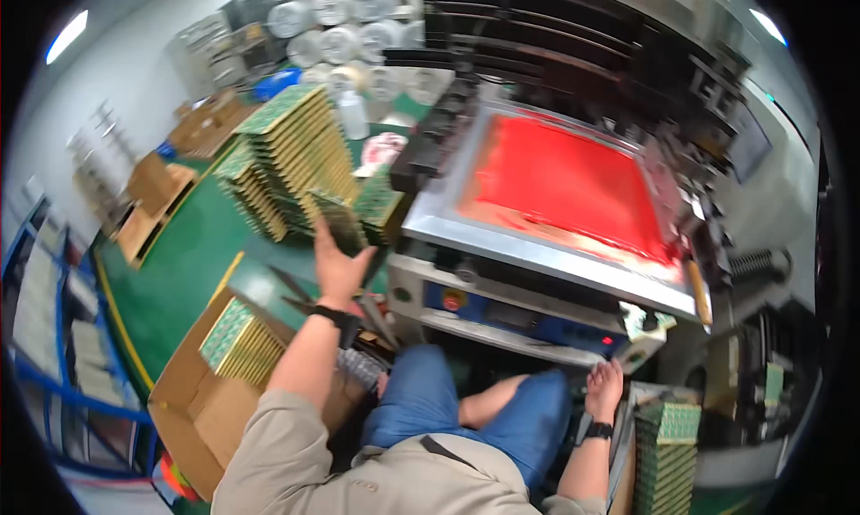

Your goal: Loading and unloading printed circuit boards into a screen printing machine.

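My left hand reaches forward with its fingers and thumb at the edges of a green circuit board, held tilted. Just beyond it rise tall stacks of green circuit boards, staggered like steps. To the right is a screen-printing machine with a silver-framed screen; bright red ink covers much of its mesh. My right hand hovers by the machine's lower right front corner, fingers curled in, nothing visible in them. A dark band circles each wrist.
A cardboard box with circuit boards inside stands at my left. Another board stack is at my lower right. A wooden-handled tool leans at the screen's right corner. White tubs are piled at the back; a blue rack stands far left.
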Available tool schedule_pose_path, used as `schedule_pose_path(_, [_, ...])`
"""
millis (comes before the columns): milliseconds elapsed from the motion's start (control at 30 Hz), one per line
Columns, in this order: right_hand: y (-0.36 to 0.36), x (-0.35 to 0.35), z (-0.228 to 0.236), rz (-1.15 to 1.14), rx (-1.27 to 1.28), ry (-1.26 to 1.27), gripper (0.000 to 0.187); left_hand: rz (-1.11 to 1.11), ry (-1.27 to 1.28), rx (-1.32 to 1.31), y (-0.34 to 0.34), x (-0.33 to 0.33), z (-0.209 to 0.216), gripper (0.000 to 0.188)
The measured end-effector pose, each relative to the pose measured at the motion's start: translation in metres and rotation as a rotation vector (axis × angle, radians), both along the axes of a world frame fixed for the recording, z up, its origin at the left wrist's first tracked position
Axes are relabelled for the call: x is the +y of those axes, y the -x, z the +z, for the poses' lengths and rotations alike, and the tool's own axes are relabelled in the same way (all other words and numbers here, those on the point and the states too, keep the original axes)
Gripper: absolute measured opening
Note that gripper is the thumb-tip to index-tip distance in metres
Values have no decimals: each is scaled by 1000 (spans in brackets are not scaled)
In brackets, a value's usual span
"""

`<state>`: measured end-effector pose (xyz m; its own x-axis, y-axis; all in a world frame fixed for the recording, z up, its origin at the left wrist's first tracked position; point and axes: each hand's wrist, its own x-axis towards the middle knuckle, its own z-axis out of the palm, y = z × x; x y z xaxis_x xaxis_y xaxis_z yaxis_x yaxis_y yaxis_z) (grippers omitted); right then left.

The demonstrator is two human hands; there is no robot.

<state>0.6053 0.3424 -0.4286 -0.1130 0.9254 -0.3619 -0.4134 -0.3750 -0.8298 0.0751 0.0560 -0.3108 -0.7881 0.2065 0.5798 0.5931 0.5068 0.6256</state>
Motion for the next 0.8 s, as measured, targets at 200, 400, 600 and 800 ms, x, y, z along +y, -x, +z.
schedule_pose_path(200, [42, -17, -40, 432, 265, 330, 22, 15, -30, -10, 4, -24, 14, 121])
schedule_pose_path(400, [35, -13, -43, 505, 292, 390, 24, 36, 4, -33, -1, -24, 18, 121])
schedule_pose_path(600, [32, -13, -49, 519, 290, 370, 31, 21, 8, -15, -1, -23, 15, 121])
schedule_pose_path(800, [32, -11, -49, 546, 276, 345, 28, 41, 42, -2, -3, -23, 15, 121])
